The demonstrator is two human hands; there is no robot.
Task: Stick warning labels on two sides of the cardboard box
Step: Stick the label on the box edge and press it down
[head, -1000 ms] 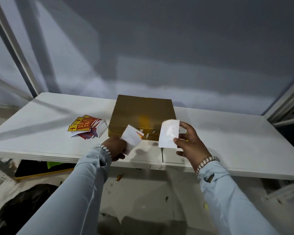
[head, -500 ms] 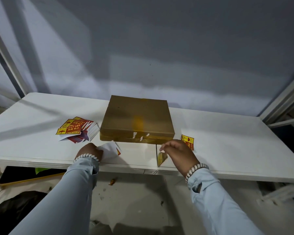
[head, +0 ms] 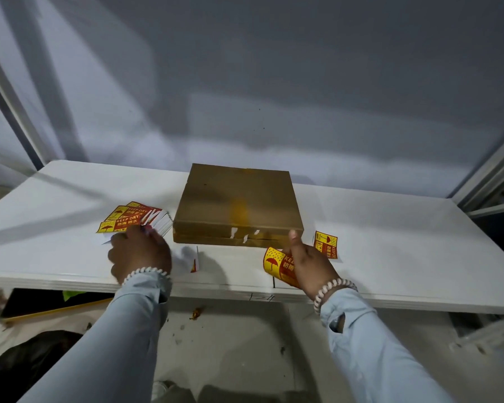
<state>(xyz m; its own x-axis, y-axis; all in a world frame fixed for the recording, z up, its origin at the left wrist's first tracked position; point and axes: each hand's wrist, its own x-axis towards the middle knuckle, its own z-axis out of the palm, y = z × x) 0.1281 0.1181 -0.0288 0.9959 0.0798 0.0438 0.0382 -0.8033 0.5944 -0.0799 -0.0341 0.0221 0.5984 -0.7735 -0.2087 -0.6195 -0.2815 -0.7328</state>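
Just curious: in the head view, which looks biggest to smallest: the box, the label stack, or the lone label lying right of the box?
1. Box
2. Label stack
3. Lone label, clearly smallest

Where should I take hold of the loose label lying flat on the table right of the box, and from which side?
Judging by its pose, take the loose label by its near right corner, coming from the right. It lies flat on the table, so a corner must be lifted first. Its left edge sits close to the right hand and the cardboard box, while the table to its right is bare.
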